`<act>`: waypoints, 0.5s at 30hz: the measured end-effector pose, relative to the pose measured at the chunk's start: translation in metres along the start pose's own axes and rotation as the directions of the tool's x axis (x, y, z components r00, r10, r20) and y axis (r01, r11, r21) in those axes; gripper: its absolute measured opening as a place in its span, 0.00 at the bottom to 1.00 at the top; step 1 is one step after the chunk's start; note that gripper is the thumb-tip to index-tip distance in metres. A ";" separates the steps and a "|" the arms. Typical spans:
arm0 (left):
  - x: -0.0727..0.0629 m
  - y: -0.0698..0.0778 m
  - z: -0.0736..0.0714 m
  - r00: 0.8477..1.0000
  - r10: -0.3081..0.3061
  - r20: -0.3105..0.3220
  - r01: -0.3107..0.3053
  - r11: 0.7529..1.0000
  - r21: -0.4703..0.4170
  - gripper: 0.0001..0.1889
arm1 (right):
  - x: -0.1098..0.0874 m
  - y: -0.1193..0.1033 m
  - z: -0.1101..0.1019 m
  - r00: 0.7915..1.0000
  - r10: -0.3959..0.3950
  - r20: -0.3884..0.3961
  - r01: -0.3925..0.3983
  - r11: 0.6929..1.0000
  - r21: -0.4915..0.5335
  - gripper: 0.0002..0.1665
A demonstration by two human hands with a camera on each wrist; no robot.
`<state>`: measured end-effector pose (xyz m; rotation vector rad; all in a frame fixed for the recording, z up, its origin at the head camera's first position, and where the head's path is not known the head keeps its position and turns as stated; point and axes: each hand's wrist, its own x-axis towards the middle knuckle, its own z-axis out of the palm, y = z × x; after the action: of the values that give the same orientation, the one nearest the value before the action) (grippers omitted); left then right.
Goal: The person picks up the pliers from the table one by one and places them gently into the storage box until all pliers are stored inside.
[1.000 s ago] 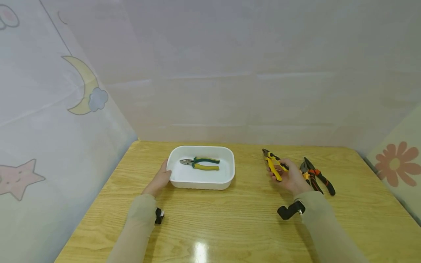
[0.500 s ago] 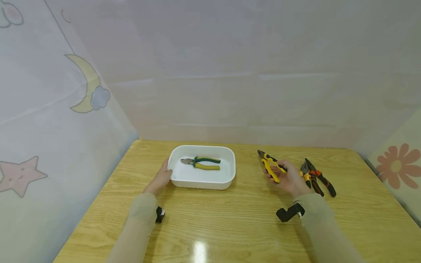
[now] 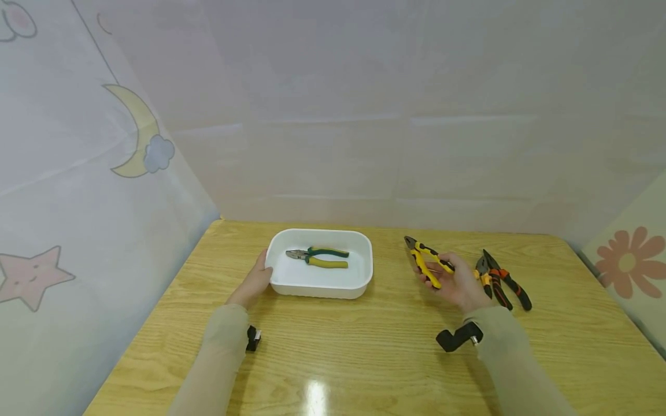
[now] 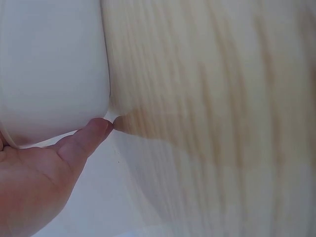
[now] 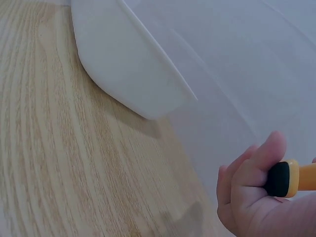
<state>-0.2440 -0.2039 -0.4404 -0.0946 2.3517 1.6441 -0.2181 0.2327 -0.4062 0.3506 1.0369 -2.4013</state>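
My left hand [image 3: 253,282] holds the left end of a white plastic basin [image 3: 321,292]. Its thumb lies along the outer wall in the left wrist view; most of its other fingers are hidden. Inside the basin lie combination pliers with green and yellow handles [image 3: 326,264], heads pointing left. To the right, my right hand [image 3: 458,283] grips pliers with yellow and black handles [image 3: 425,268]. Their handles are spread, and the dark head points up and left. The right wrist view shows curled fingers [image 5: 244,182] around one handle end.
Beyond my right hand lie pliers with orange and black handles [image 3: 484,271] and long-nosed pliers with black and orange handles [image 3: 512,284], close together on the wooden table [image 3: 354,352]. A pale cloth backdrop [image 3: 322,150] rises behind the table and at both sides.
My right hand has shifted the yellow-handled pliers slightly left, and their handles now show a wider gap. The left hand and basin stay in place.
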 end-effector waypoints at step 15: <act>0.001 -0.003 -0.001 1.000 0.028 0.010 -0.028 1.000 0.014 0.31 | -0.001 0.004 0.004 1.000 -0.008 0.021 0.008 1.000 -0.017 0.20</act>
<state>-0.2447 -0.2061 -0.4433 -0.0516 2.3677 1.6367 -0.2150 0.2277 -0.4048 0.3151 1.0511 -2.3967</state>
